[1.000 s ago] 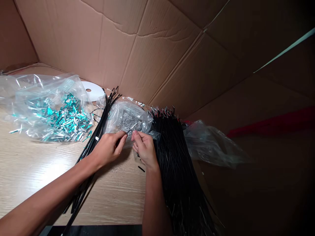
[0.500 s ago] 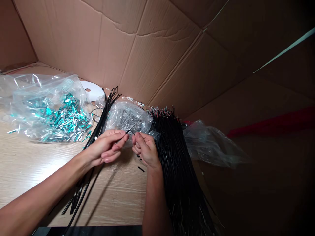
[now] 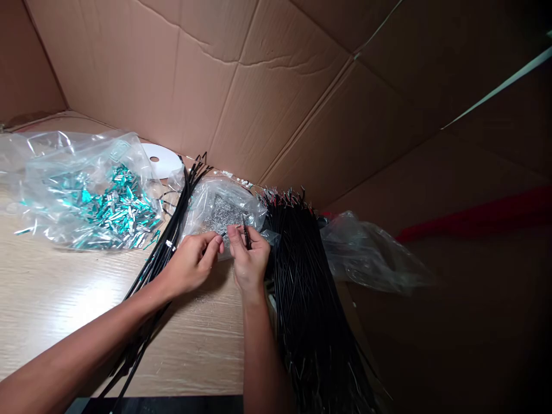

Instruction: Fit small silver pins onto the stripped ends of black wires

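Note:
My left hand point(image 3: 196, 261) is closed in a pinch on a black cable point(image 3: 223, 234), whose short end sticks out towards my right hand. Close beside it, my right hand point(image 3: 250, 259) has its thumb and fingers closed, with a thin dark piece point(image 3: 246, 233) standing up between the fingers; its kind is too small to make out. Both hands are over the near edge of a clear plastic bag point(image 3: 196, 201) filled with small silvery metal bits point(image 3: 224, 214). A loose bundle of black cables point(image 3: 175, 227) passes behind and under my left wrist.
A thick bundle of black cables point(image 3: 306, 276) with bare ends lies right of my right arm. On the left is a clear bag of teal and silver strips point(image 3: 116, 201), with a white disc point(image 3: 161, 161) behind it. Cardboard walls point(image 3: 207, 75) surround the wooden table point(image 3: 198, 356).
My left hand has turned over, fingers now curled in. My right hand has shifted slightly left, and a dark piece now shows between its fingers.

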`<state>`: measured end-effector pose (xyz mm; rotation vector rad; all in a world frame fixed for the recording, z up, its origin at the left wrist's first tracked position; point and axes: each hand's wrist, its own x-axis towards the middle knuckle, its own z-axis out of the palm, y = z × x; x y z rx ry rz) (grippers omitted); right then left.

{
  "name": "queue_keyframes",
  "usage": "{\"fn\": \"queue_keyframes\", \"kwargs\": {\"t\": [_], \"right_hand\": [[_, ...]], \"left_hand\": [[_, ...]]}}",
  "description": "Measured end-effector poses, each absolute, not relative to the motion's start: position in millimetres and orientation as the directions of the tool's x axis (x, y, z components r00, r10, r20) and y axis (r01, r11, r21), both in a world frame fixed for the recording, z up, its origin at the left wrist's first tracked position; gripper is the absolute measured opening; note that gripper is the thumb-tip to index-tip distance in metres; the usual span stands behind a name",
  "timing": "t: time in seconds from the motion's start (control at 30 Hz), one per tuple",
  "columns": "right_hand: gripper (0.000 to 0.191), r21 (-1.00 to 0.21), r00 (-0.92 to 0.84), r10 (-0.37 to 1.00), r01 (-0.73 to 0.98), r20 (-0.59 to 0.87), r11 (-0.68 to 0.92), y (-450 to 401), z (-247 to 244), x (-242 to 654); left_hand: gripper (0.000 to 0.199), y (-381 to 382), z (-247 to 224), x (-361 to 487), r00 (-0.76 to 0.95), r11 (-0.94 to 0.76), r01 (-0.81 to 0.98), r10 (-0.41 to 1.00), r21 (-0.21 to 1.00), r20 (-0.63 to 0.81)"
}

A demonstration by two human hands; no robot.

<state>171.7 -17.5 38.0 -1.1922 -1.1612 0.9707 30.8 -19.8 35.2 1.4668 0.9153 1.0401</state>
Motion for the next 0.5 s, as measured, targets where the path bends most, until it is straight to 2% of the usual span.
{"fn": "queue_keyframes", "kwargs": {"t": [0.07,0.17,0.23,0.3,0.4,0.43,0.5], "right_hand": [[0.028,-0.973,0.174,0.960,0.112,0.218,0.201,-19,37,173],[0.029,-0.976,0.180,0.961,0.084,0.211,0.199,-19,34,176],[0.032,-0.986,0.168,0.972,-0.007,0.164,0.168,-19,33,176],[0.035,-0.981,0.159,0.980,-0.132,0.122,0.143,-19,33,174],[0.040,-0.956,0.151,0.988,-0.283,0.035,0.076,-18,34,168],[0.041,-0.953,0.161,0.987,-0.297,0.013,0.061,-18,33,166],[0.041,-0.964,0.197,0.980,-0.254,0.021,0.072,-18,32,165]], "left_hand": [[0.041,-19,37,29,0.399,0.091,-0.199,0.917,0.976,-0.004],[0.034,-17,40,24,0.522,0.424,-0.464,0.840,0.778,-0.146],[0.029,-18,42,22,0.590,0.538,-0.531,0.789,0.655,-0.170],[0.030,-19,42,21,0.653,0.593,-0.532,0.742,0.604,-0.153],[0.033,-21,42,24,0.668,0.543,-0.485,0.736,0.685,-0.111],[0.035,-21,42,25,0.638,0.464,-0.456,0.765,0.759,-0.084],[0.038,-21,40,27,0.510,0.164,-0.313,0.860,0.935,0.020]]}}
